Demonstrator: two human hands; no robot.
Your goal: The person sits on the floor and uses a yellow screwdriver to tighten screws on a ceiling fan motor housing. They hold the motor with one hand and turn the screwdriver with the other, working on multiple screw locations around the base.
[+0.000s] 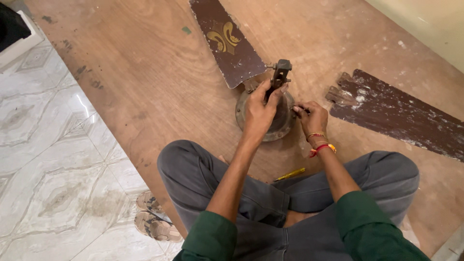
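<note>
The brown board point(145, 87) lies bare at nine o'clock of the round fan motor point(280, 118). A fan blade point(227, 41) blocks eleven o'clock; another blade point(401, 113) blocks three o'clock.

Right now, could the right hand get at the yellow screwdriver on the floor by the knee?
Probably yes. The yellow screwdriver lies bare on the wooden board, just below the right hand, with nothing over it. That hand is busy at the fan motor, though.

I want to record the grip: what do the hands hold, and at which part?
The left hand grips the upright rod of the round fan motor near its top. The right hand pinches something small at the motor's rim; what it is cannot be told.
</note>
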